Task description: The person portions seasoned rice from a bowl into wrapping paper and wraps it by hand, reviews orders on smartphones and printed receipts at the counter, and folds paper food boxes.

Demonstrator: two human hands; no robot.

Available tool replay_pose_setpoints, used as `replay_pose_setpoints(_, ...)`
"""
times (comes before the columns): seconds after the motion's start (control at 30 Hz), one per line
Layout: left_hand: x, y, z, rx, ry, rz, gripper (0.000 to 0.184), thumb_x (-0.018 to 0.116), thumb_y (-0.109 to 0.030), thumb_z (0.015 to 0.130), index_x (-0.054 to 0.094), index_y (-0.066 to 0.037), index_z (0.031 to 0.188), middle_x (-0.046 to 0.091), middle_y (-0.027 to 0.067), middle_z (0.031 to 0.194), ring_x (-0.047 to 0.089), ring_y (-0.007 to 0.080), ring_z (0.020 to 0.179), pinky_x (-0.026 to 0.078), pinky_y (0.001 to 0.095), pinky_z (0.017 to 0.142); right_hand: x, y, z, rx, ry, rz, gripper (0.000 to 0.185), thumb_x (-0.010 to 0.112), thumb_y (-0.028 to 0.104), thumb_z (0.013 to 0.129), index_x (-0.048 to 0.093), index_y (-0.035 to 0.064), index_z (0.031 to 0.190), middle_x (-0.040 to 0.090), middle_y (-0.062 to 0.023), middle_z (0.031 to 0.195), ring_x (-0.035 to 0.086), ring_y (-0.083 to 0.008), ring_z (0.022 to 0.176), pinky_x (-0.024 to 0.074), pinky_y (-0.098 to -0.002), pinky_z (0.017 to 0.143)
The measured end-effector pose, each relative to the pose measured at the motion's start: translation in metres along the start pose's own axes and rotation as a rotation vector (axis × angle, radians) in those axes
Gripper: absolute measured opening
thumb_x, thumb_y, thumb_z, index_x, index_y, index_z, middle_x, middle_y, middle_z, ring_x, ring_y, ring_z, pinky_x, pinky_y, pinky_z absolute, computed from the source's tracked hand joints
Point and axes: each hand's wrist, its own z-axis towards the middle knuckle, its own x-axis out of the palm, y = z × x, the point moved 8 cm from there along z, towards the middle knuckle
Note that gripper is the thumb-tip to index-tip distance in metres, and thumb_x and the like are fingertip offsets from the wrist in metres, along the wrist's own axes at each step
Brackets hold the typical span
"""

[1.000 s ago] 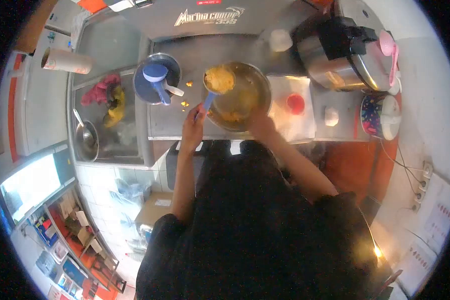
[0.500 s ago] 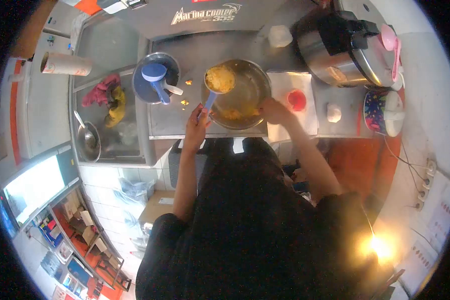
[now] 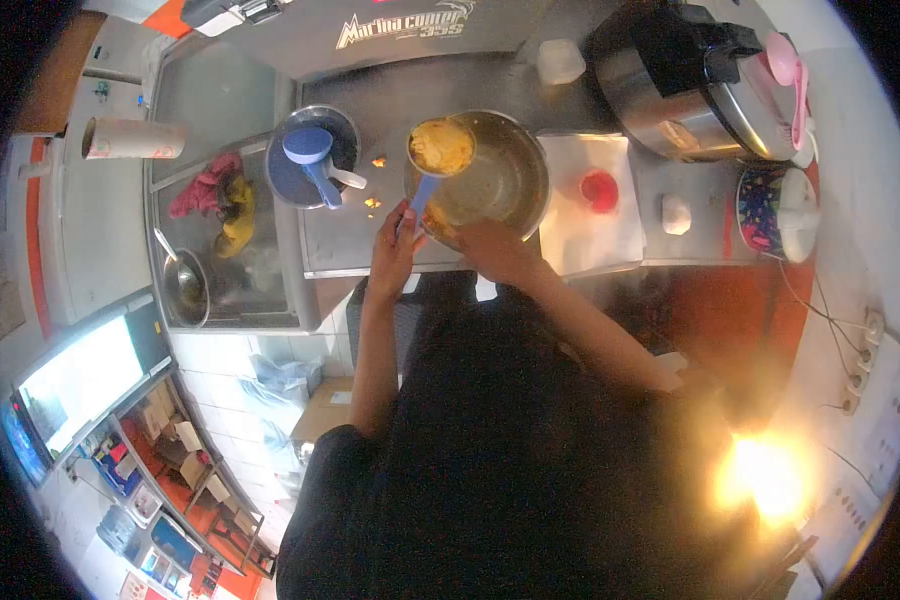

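My left hand (image 3: 395, 245) grips the blue handle of a round scoop (image 3: 422, 200). Yellow-orange food, looking like rice (image 3: 442, 146), fills the scoop over the left side of a wide metal bowl (image 3: 542, 185). My right hand (image 3: 495, 250) is closed at the bowl's near wall, knuckles up; its fingertips, and anything in them, are hidden or blurred. More of the orange food (image 3: 436, 218) lies along the bowl's near left wall, left of this hand. To the bowl's right, a red round patch (image 3: 599, 190) marks a sheet of pale paper (image 3: 590, 240).
Left of the bowl, a metal basin (image 3: 282, 180) holds a blue scoop (image 3: 308, 146) and a white handle. Food crumbs (image 3: 372, 203) dot the counter. A sink (image 3: 260, 290) lies further left. A large cooker (image 3: 660, 110), white lump (image 3: 676, 214) and patterned pot (image 3: 760, 210) stand right.
My right hand has moved left along the bowl's near side, and the loose food has shifted left with it. The filled scoop stays in my left hand, nearly in place.
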Motion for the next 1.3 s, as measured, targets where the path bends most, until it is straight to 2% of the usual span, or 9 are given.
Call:
replay_pose_setpoints(0.23, -0.005, 0.000, 0.002, -0.041, -0.020, 0.116, 0.058, 0.045, -0.047, 0.103, 0.049, -0.003, 0.141, 0.058, 0.0120, 0.130, 0.055, 0.0223, 0.120, 0.044, 0.0376, 0.102, -0.029, -0.031, -0.025, -0.141, -0.330, 0.375, 0.031, 0.052, 0.028, 0.099, 0.069, 0.0041, 0.110, 0.066, -0.0183, 0.083, 0.064, -0.0322, 0.079, 0.0503, -0.0427, 0.077)
replay_pose_setpoints(0.4, -0.019, -0.016, -0.003, 0.416, -0.289, 0.434, 0.045, 0.048, -0.035, 0.104, 0.056, 0.004, 0.126, 0.065, 0.0132, 0.111, 0.060, 0.0189, 0.105, 0.049, 0.0319, 0.089, -0.036, -0.068, -0.044, 0.089, -0.144, 0.748, 0.032, 0.055, 0.030, 0.100, 0.070, 0.0064, 0.116, 0.054, -0.0046, 0.065, 0.051, -0.0124, 0.061, 0.0459, -0.0299, 0.060)
replay_pose_setpoints(0.5, -0.020, -0.008, 0.003, 0.189, -0.118, 0.334, 0.042, 0.048, -0.035, 0.104, 0.058, 0.004, 0.113, 0.066, 0.0118, 0.094, 0.062, 0.0188, 0.089, 0.050, 0.0340, 0.080, -0.041, -0.088, -0.069, 0.324, -0.010, 0.831, 0.034, 0.056, 0.034, 0.099, 0.071, 0.0067, 0.113, 0.072, -0.0102, 0.095, 0.067, -0.0193, 0.090, 0.0520, -0.0360, 0.084)
replay_pose_setpoints(0.63, -0.011, -0.012, -0.005, 0.049, -0.091, 0.298, 0.042, 0.044, -0.039, 0.105, 0.060, 0.000, 0.101, 0.059, 0.0042, 0.072, 0.056, 0.0140, 0.064, 0.045, 0.0299, 0.059, -0.083, -0.082, -0.073, 0.217, -0.317, 0.881, 0.034, 0.054, 0.031, 0.099, 0.071, 0.0014, 0.106, 0.072, -0.0102, 0.082, 0.069, -0.0240, 0.075, 0.0532, -0.0405, 0.068)
replay_pose_setpoints(0.7, -0.004, -0.008, -0.004, 0.094, -0.051, 0.390, 0.044, 0.045, -0.041, 0.105, 0.059, 0.000, 0.100, 0.051, 0.0017, 0.065, 0.048, 0.0117, 0.059, 0.039, 0.0289, 0.054, -0.126, -0.054, -0.070, 0.129, -0.560, 0.274, 0.029, 0.050, 0.021, 0.101, 0.069, 0.0015, 0.112, 0.060, -0.0125, 0.063, 0.066, -0.0246, 0.066, 0.0487, -0.0365, 0.055)
replay_pose_setpoints(0.93, 0.012, -0.015, -0.001, 0.253, -0.057, 0.411, 0.047, 0.046, -0.045, 0.103, 0.059, 0.000, 0.097, 0.050, 0.0030, 0.065, 0.048, 0.0131, 0.061, 0.038, 0.0311, 0.055, -0.094, -0.002, -0.046, 0.059, -0.415, -0.071, 0.047, 0.052, 0.018, 0.092, 0.046, 0.0044, 0.137, 0.064, -0.0208, 0.100, 0.069, -0.0360, 0.085, 0.0580, -0.0471, 0.068)
replay_pose_setpoints(1.03, 0.004, -0.028, -0.004, 0.282, -0.051, 0.500, 0.046, 0.046, -0.043, 0.103, 0.060, 0.001, 0.098, 0.051, 0.0040, 0.066, 0.049, 0.0137, 0.062, 0.039, 0.0319, 0.055, -0.083, -0.010, -0.036, 0.002, -0.136, -0.118, 0.049, 0.050, 0.020, 0.094, 0.044, 0.0077, 0.141, 0.065, -0.0210, 0.100, 0.069, -0.0364, 0.086, 0.0578, -0.0475, 0.071)
replay_pose_setpoints(1.23, 0.003, -0.024, -0.002, 0.521, -0.071, 0.553, 0.045, 0.047, -0.042, 0.103, 0.061, 0.001, 0.095, 0.054, 0.0077, 0.067, 0.052, 0.0184, 0.063, 0.042, 0.0350, 0.058, -0.109, -0.023, -0.037, -0.046, -0.271, -0.011, 0.047, 0.053, 0.022, 0.094, 0.048, 0.0114, 0.140, 0.066, -0.0203, 0.100, 0.067, -0.0393, 0.089, 0.0567, -0.0484, 0.074)
replay_pose_setpoints(1.3, 0.006, -0.003, 0.001, 0.159, -0.051, 0.354, 0.046, 0.047, -0.041, 0.103, 0.061, 0.001, 0.094, 0.055, 0.0103, 0.067, 0.054, 0.0214, 0.064, 0.043, 0.0374, 0.060, -0.101, -0.021, -0.034, -0.025, -0.372, 0.010, 0.040, 0.053, 0.023, 0.094, 0.055, 0.0101, 0.132, 0.067, -0.0203, 0.096, 0.067, -0.0406, 0.090, 0.0557, -0.0496, 0.074)
